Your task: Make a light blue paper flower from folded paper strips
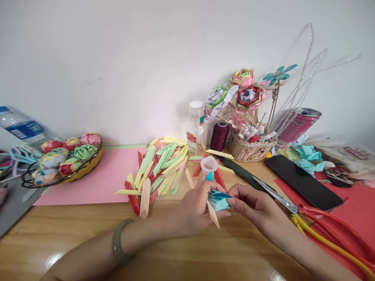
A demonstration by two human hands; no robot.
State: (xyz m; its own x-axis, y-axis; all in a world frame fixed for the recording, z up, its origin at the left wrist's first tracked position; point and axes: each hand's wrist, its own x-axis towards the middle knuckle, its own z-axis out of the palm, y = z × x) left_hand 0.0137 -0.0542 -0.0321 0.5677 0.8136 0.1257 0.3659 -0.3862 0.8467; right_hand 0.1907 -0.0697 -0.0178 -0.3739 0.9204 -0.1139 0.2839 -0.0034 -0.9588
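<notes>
My left hand (195,208) is closed round a blue folded-paper piece (218,203), with a peach folded strip (213,215) sticking out below it. My right hand (249,205) pinches the right end of the blue paper between thumb and forefinger. Both hands are held over the front of the wooden table. Just behind them stands a small white cup (209,164). A loose pile of folded paper strips (164,168), in yellow, green, peach and red, lies to the left of the hands.
Scissors (288,205) with red handles, a black phone (304,181) and red paper (357,210) lie on the right. At the back stand a clear bottle (197,130), a dark thread spool (219,136) and a basket (249,148) of paper flowers. A yellow basket (98,158) holds paper flowers on pink paper (114,195).
</notes>
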